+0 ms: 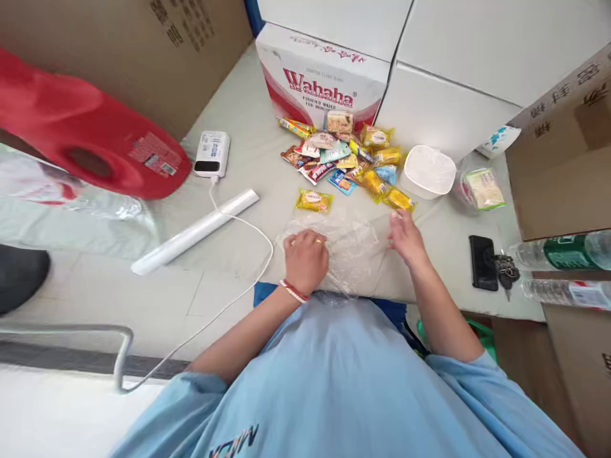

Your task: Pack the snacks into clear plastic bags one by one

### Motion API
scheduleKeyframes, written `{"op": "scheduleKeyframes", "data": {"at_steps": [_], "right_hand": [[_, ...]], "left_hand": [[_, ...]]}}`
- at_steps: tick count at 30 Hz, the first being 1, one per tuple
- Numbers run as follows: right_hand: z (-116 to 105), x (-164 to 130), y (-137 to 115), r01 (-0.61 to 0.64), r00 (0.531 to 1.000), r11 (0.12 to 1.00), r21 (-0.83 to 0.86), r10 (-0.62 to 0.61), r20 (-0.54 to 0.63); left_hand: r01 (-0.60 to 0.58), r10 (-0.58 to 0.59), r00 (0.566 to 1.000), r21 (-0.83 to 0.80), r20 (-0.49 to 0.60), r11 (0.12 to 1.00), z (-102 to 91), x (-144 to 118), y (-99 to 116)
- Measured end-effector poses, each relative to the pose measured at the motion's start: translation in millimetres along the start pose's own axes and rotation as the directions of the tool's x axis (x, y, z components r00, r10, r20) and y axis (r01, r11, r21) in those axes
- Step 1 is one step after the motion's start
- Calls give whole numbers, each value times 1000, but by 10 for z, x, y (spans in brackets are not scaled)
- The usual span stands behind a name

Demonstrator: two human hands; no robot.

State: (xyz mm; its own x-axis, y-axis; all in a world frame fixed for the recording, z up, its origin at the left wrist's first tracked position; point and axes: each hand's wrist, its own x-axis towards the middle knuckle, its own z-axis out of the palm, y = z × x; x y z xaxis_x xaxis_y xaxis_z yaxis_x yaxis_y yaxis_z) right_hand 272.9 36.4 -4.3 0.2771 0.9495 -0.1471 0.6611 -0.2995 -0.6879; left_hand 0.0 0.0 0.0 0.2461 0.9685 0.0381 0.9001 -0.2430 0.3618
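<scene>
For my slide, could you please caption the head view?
Both hands, left hand and right hand, rest on a clear plastic bag before a snack pile.

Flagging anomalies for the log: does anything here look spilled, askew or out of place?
Nothing looks damaged. The snack packets lie in a loose heap, and one yellow packet sits apart from it, beyond the left hand, which rests on the clear plastic bag.
</scene>
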Motion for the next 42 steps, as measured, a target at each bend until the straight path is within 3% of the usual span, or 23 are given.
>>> {"op": "scheduleKeyframes", "data": {"at_steps": [4,7,9,14,16,18,20,24,26,29,34,36,39,42], "right_hand": [[288,191,-17,4,996,996,-92,4,92],[274,220,104,41,977,999,-30,-33,211],[194,145,241,45,973,997,58,-56,222],[-2,-251,607,41,998,989,145,-48,44],[-100,-346,677,90,988,995,41,-94,122],[-247,-313,655,180,942,980,-88,-145,303],[-425,-130,528,238,908,947,-218,-137,396],[-617,558,5,257,961,890,-376,-193,201],[-524,945,-324,295,955,862,-412,-250,161],[-183,1432,-760,381,919,773,-507,-376,117],[377,1901,-1071,460,873,698,-549,-468,136],[464,2027,-1088,441,883,708,-552,-453,125],[453,2183,-1172,348,903,736,-581,-430,-4],[417,2266,-1491,328,879,733,-596,-467,-91]], "left_hand": [[-206,207,973,-23,103,978,386,-120,25],[-321,324,939,-38,119,946,513,-107,-110],[-357,359,928,-41,97,933,505,-49,-239],[-342,342,940,-23,-2,939,377,18,-472],[-308,308,951,-11,-12,951,355,-12,-527],[-291,291,957,-1,5,957,351,-31,-595],[-297,296,954,7,36,955,350,-13,-690],[-352,348,930,17,115,936,338,88,-888],[-375,368,920,27,136,927,336,111,-936],[-378,369,920,53,132,924,339,90,-928],[-357,348,931,79,108,931,330,42,-854],[-359,351,930,73,106,930,320,42,-845],[-359,352,930,63,101,931,305,47,-847],[-356,350,931,56,101,933,295,47,-856]]}}
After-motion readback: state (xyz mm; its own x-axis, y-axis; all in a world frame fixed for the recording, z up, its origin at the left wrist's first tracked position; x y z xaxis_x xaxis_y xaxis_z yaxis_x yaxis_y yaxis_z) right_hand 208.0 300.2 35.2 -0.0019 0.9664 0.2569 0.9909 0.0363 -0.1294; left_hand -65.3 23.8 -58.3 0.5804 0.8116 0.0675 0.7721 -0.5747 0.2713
